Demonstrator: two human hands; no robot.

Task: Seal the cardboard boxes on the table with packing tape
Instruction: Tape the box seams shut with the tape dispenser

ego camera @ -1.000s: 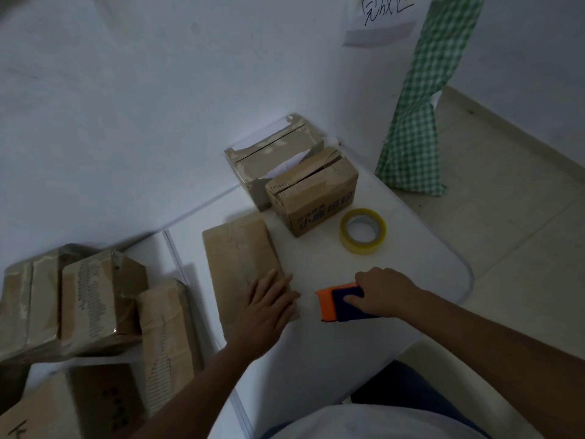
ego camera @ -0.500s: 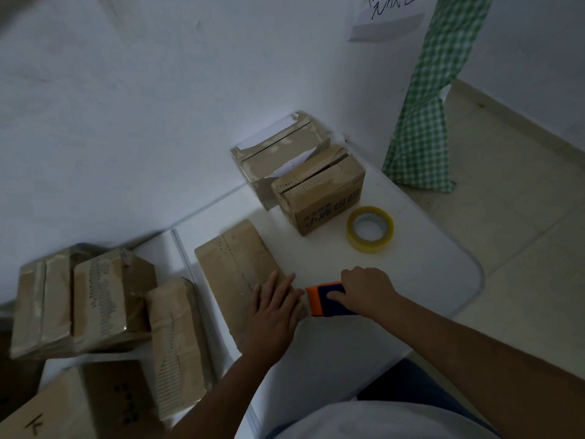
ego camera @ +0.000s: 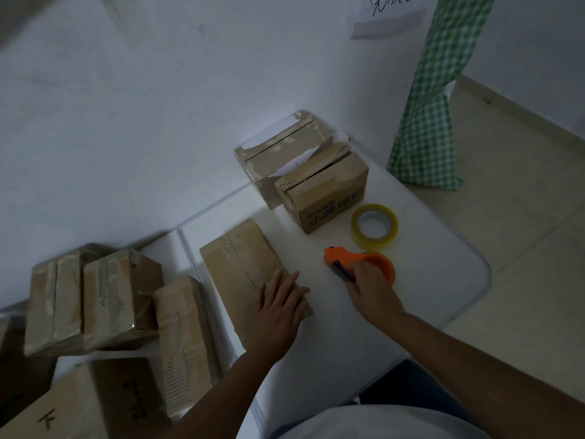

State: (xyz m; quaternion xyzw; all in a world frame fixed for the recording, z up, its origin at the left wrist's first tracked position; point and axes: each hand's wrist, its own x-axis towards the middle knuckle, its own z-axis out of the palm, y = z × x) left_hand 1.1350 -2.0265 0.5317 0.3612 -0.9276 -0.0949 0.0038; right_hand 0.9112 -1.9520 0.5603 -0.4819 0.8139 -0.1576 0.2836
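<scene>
Cardboard, a flat box point(ego camera: 250, 274), lies on the tabletop point(ego camera: 437, 248) under the spread, pressing left hand point(ego camera: 280, 307). The right hand point(ego camera: 370, 288) grips the orange tape dispenser point(ego camera: 351, 264) just beside it. Best to start the tape over the box's edge and hold firm.

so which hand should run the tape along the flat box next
Probably the right hand: it already grips the orange tape dispenser beside the flat box, while the left hand lies flat on it, steadying it.
</scene>
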